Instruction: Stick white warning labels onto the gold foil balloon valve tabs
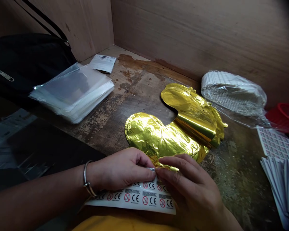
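My left hand, with a metal bangle at the wrist, pinches a small clear, shiny piece between thumb and forefinger. Touching those fingertips, my right hand is closed around the narrow neck of a gold foil balloon, which lies flat and crinkled on the table. Beneath both hands is a white sticker sheet, printed with CE marks and red prohibition signs; the hands cover its upper part. A second gold foil piece, partly folded over, lies just behind the balloon.
A stack of clear plastic sleeves is at the left, beside a black bag. Behind it lies a white printed card. To the right are wrapped white sticks, a red basket, another sticker sheet and folded papers.
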### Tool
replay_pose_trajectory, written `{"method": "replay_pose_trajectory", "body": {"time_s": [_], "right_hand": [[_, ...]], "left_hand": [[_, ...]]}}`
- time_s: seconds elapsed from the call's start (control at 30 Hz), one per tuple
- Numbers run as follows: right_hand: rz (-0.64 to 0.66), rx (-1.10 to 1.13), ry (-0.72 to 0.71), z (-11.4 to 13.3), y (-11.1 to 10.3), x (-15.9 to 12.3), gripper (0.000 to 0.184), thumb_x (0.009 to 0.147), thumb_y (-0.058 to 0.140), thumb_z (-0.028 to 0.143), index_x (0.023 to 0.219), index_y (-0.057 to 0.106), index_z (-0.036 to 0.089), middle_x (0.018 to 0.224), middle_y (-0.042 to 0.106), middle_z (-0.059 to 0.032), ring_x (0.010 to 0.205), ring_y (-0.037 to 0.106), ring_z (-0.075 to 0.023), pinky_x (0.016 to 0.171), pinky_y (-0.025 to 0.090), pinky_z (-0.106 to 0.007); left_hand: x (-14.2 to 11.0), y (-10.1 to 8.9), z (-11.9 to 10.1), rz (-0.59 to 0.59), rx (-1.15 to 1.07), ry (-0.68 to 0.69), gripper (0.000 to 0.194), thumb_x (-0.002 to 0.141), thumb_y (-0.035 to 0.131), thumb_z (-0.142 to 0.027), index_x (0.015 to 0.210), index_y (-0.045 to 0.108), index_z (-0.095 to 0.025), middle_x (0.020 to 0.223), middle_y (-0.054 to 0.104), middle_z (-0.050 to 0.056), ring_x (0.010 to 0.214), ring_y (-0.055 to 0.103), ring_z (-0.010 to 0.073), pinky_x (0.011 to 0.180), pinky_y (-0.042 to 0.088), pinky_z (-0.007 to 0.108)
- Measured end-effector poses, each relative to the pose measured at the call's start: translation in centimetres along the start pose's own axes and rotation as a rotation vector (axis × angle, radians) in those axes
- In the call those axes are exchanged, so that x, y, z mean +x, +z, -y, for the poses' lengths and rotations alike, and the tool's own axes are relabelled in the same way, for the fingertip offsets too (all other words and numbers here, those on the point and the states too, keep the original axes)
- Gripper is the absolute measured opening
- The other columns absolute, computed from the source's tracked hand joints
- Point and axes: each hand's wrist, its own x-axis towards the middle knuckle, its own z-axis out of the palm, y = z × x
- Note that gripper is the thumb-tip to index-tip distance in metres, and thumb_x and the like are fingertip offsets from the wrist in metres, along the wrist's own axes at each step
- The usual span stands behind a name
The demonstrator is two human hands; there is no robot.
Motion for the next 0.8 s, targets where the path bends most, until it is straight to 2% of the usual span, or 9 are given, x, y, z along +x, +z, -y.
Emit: {"method": "replay_pose_trajectory", "body": {"time_s": [0.17, 0.37, 0.43, 0.5, 0.63, 0.7, 0.8], "right_hand": [[0.025, 0.019, -0.024, 0.1, -0.1, 0.0, 0.021, 0.084, 0.056, 0.004, 0.101, 0.066, 0.013, 0.103, 0.067, -0.0113, 0.088, 0.059, -0.0197, 0.073, 0.053, -0.033], [0.116, 0.161, 0.168, 0.4, 0.1, 0.2, 0.014, 0.088, 0.051, 0.005, 0.094, 0.058, 0.017, 0.106, 0.059, -0.0097, 0.094, 0.058, -0.0172, 0.077, 0.052, -0.027], [0.152, 0.243, 0.231, 0.4, -0.1, 0.2, 0.015, 0.088, 0.049, 0.005, 0.092, 0.054, 0.018, 0.106, 0.056, -0.0087, 0.096, 0.058, -0.0165, 0.078, 0.052, -0.025], [0.155, 0.321, 0.286, 0.2, -0.5, 0.2, 0.016, 0.088, 0.049, 0.005, 0.09, 0.052, 0.02, 0.105, 0.055, -0.0071, 0.098, 0.057, -0.0161, 0.08, 0.051, -0.024], [0.1, 0.454, 0.38, -0.3, -1.3, 0.5, 0.012, 0.09, 0.05, 0.01, 0.091, 0.051, 0.022, 0.105, 0.057, -0.0055, 0.102, 0.057, -0.0162, 0.084, 0.05, -0.023], [0.095, 0.486, 0.43, -0.3, -1.5, 0.9, 0.009, 0.092, 0.05, 0.013, 0.091, 0.052, 0.022, 0.105, 0.057, -0.0053, 0.103, 0.058, -0.0159, 0.086, 0.05, -0.024], [0.088, 0.457, 0.447, 0.1, -1.5, 1.6, 0.009, 0.092, 0.05, 0.014, 0.089, 0.053, 0.021, 0.102, 0.058, -0.0047, 0.099, 0.059, -0.0145, 0.085, 0.049, -0.023]], "left_hand": [[0.0, 0.1, -0.2, -0.001, 0.015, -0.002, 0.019, 0.074, 0.066, -0.033, 0.077, 0.063, -0.014, 0.061, 0.051, -0.004, 0.052, 0.039, 0.0077, 0.05, 0.03, 0.019], [0.1, 0.4, 0.0, -0.059, 0.093, 0.023, 0.016, 0.076, 0.061, -0.028, 0.085, 0.063, -0.015, 0.07, 0.054, -0.003, 0.059, 0.045, 0.0093, 0.052, 0.034, 0.019], [0.0, 0.5, 0.1, -0.122, 0.15, 0.087, 0.019, 0.074, 0.061, -0.022, 0.093, 0.061, -0.017, 0.075, 0.056, -0.003, 0.064, 0.049, 0.0105, 0.054, 0.037, 0.019], [0.0, 0.4, 0.1, -0.187, 0.28, 0.218, 0.024, 0.073, 0.06, -0.015, 0.097, 0.061, -0.019, 0.081, 0.059, -0.004, 0.073, 0.054, 0.0119, 0.062, 0.042, 0.02], [0.0, 0.1, 0.2, -0.228, 0.613, 0.484, 0.019, 0.078, 0.056, -0.008, 0.088, 0.066, -0.02, 0.096, 0.063, -0.002, 0.093, 0.058, 0.0135, 0.087, 0.042, 0.023], [-0.1, 0.1, 0.1, -0.201, 0.663, 0.539, 0.017, 0.081, 0.057, -0.011, 0.088, 0.069, -0.021, 0.103, 0.063, 0.0, 0.098, 0.058, 0.0137, 0.092, 0.041, 0.023], [-0.3, 0.3, -0.1, -0.189, 0.65, 0.538, 0.014, 0.08, 0.066, -0.02, 0.093, 0.07, -0.022, 0.11, 0.061, 0.0, 0.101, 0.058, 0.0152, 0.092, 0.042, 0.023]]}}
